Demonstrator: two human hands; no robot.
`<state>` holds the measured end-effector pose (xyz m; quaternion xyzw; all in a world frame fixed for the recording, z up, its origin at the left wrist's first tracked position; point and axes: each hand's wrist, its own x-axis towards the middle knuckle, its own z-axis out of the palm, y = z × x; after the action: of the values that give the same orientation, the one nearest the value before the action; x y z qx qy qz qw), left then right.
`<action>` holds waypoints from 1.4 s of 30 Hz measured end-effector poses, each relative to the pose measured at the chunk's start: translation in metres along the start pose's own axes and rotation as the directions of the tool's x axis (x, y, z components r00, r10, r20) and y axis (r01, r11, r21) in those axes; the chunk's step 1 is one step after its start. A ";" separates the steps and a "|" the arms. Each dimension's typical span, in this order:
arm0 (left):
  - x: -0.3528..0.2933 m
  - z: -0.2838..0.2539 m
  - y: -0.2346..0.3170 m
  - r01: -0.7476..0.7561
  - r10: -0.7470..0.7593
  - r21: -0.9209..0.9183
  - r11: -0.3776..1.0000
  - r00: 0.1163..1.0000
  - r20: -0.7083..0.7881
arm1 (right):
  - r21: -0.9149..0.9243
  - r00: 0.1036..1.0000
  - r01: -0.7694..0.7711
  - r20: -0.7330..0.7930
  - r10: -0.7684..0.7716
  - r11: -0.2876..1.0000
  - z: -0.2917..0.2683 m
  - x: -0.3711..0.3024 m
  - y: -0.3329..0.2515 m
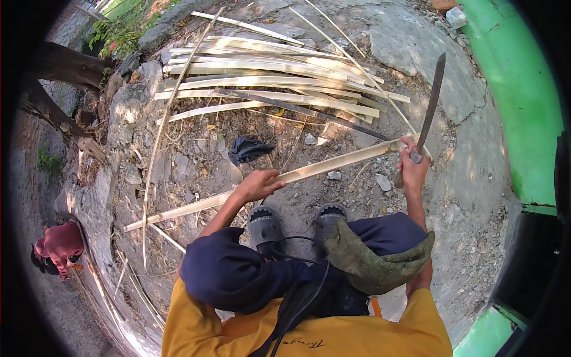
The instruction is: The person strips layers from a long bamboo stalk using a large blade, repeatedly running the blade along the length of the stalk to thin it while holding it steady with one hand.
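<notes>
A long split bamboo strip (333, 162) slants across in front of my knees, its right end higher in the view. My left hand (257, 185) grips it near the middle, fingers over its far edge. In my right hand (414, 169) is a machete (432, 98), its dark blade pointing up and away. The strip's right end lies against the fingers of that same hand. A dark narrow strip (321, 116) reaches from the pile toward this end. Beyond my hands, several pale bamboo strips (267, 80) lie in a loose pile on the ground.
A crumpled black plastic bag (250, 150) lies between the pile and my left hand. Small stones (383, 182) dot the dirt. At left are rocks (128, 113) and a tree trunk (71, 65); a green wall (514, 89) stands right. A person in red (61, 247) is far left.
</notes>
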<state>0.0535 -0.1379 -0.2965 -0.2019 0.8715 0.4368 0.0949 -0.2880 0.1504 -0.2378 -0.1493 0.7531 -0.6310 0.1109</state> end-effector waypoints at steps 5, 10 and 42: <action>-0.007 0.021 -0.014 -0.047 0.046 0.014 0.999 0.997 0.067 | -0.127 0.910 -0.108 0.387 0.149 0.986 0.033 -0.021 0.023; -0.017 0.036 -0.028 -0.020 0.022 -0.027 0.999 0.997 0.068 | -0.476 0.795 0.242 0.596 0.109 0.846 0.060 -0.034 0.045; -0.174 0.063 -0.110 -0.379 -0.800 -0.909 -0.171 0.593 -0.097 | -0.740 0.798 0.374 0.564 0.213 0.558 -0.064 0.094 -0.117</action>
<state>0.2574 -0.0999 -0.3549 -0.5281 0.1136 0.7613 -0.3587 -0.3885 0.1559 -0.1097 -0.4100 0.8741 -0.1271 0.2272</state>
